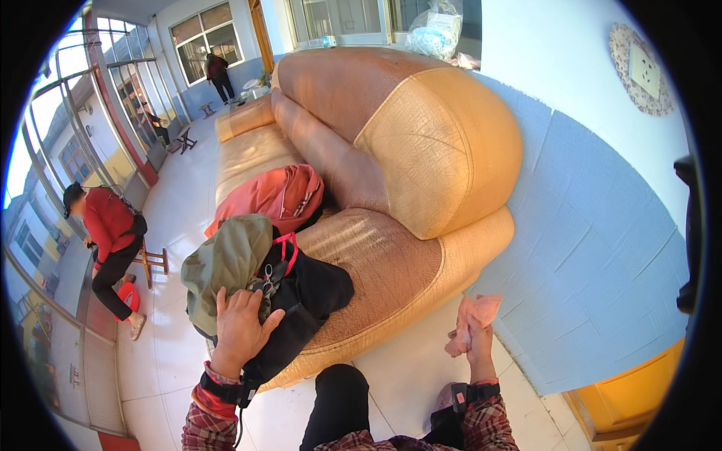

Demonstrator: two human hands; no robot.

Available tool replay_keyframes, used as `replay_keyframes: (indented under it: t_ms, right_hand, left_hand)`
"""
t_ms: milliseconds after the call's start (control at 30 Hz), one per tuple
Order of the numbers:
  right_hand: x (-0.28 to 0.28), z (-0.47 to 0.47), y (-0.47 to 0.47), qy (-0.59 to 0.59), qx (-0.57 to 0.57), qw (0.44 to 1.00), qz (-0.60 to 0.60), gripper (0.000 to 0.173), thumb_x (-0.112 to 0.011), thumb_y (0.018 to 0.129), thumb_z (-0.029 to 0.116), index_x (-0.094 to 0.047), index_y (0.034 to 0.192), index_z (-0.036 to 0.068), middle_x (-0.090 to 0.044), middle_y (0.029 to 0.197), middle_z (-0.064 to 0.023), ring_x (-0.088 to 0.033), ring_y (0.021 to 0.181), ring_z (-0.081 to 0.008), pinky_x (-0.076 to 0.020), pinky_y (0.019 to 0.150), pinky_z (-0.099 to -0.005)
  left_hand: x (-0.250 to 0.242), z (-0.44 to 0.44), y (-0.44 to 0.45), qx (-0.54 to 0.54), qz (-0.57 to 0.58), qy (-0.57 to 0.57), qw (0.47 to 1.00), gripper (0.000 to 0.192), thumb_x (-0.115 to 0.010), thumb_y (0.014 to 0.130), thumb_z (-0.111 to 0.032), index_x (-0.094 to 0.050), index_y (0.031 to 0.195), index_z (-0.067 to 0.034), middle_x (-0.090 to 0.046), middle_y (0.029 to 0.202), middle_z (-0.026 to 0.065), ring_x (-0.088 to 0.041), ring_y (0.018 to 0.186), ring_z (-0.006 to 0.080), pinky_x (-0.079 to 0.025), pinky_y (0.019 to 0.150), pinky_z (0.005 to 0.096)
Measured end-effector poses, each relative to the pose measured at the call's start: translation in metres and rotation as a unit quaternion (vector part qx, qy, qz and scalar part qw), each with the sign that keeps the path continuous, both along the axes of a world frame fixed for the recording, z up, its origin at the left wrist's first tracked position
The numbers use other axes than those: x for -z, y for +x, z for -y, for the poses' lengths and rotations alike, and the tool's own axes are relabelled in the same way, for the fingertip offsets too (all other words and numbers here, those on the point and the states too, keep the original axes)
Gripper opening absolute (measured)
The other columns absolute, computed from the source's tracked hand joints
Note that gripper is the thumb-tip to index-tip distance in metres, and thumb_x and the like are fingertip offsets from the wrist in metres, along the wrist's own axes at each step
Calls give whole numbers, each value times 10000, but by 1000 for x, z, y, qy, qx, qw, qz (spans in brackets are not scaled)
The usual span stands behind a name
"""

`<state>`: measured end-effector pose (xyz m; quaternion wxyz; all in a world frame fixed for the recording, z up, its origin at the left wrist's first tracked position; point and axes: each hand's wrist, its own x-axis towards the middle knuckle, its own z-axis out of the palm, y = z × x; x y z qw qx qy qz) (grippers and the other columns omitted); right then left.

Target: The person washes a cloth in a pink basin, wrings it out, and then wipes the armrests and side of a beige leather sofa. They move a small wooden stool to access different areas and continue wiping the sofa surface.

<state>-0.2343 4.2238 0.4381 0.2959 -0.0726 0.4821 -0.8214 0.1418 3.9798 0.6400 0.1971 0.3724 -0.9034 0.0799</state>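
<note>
Before me stretches a brown and tan leather sofa (366,242) with a bare seat cushion at its near end. My left hand (242,327) rests, fingers spread, on a heap of clothes there: an olive-green garment (225,265) and a black garment (310,293) with a bright pink-red strap (289,251). Behind the heap lies a coral-red jacket (276,194). To the right, past the sofa's near corner, my right hand (479,341) grips a crumpled pink cloth (479,315), held above the floor.
At left, a person in red (115,225) sits on a wooden folding stool (151,262) beside a red basin (128,296). Two more people are farther back, one standing (217,73). A plastic bag (437,34) sits on the windowsill. A yellow wooden door (637,400) stands at lower right.
</note>
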Motion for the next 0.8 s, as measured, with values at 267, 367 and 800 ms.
replay_keyframes:
  t_ms: [267, 367, 800]
  right_hand:
    - [-109, 68, -9, 190, 8, 828, -528, 470, -691, 839, 123, -521, 1262, 12, -611, 1142, -162, -643, 958, -280, -554, 773, -415]
    - [-141, 116, -2, 250, 54, 663, -703, 595, -732, 762, 123, -523, 1317, 80, -537, 1260, -159, -562, 1122, -331, -470, 940, -411]
    - [-158, 196, 12, 321, -159, 384, -851, 454, -697, 811, 313, -631, 1205, 96, -483, 1319, -96, -440, 1244, -318, -409, 989, -442]
  left_hand:
    - [4, -16, -13, -17, -85, -81, 993, 578, -667, 850, -453, -612, 1138, 45, -527, 1254, 193, -453, 1255, 383, -233, 1131, 577]
    - [23, -18, -12, -18, -110, -55, 992, 633, -676, 835, -470, -573, 1209, 31, -535, 1248, 193, -467, 1240, 386, -256, 1124, 567]
    - [85, -10, 5, -39, -153, 71, 985, 711, -468, 912, -558, -478, 1372, -16, -457, 1428, 200, -382, 1369, 405, -145, 1161, 547]
